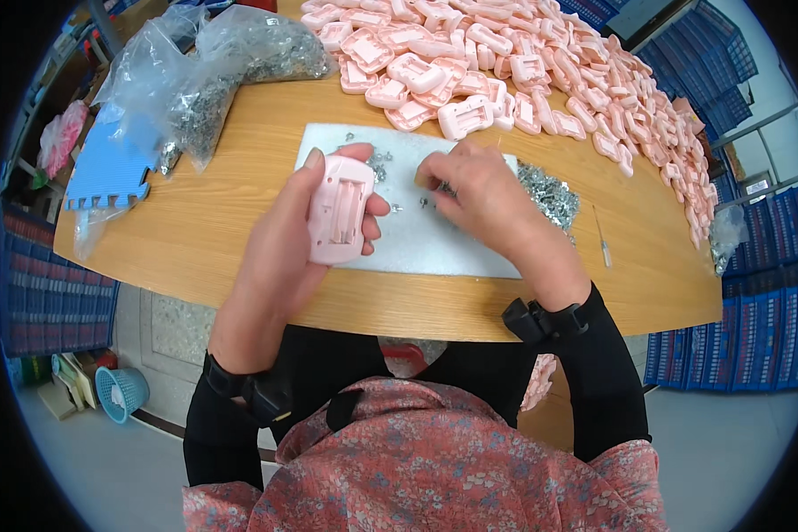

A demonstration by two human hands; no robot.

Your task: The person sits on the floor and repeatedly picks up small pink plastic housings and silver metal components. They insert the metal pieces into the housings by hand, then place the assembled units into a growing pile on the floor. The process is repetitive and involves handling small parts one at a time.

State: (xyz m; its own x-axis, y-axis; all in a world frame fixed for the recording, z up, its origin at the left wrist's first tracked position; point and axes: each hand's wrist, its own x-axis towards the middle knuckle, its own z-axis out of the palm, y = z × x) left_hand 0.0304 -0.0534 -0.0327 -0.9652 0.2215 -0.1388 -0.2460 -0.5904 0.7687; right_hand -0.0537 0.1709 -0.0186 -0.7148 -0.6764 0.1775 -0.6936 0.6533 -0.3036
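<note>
My left hand (pixel 279 217) grips a pale pink plastic housing (pixel 325 217), its open side with a long battery recess facing up. Fingers wrap round its right edge and the thumb lies along its upper left. Over the white foam sheet (pixel 443 253), my right hand (pixel 492 195) is closed, thumb and fingertips drawn together. What the fingertips hold, if anything, is hidden. Small metal pieces (pixel 381 167) lie scattered on the sheet between both hands. A pile of shiny metal pieces (pixel 550 195) sits beside my right hand, at the sheet's right end.
Many pink housings (pixel 514 62) are heaped across the table's far side and right. Clear plastic bags of metal parts (pixel 270 49) stand at the far left by a blue foam mat (pixel 106 168). A thin tool (pixel 605 251) lies at right. Blue stacked trays (pixel 727 332) stand beyond the table (pixel 399 306).
</note>
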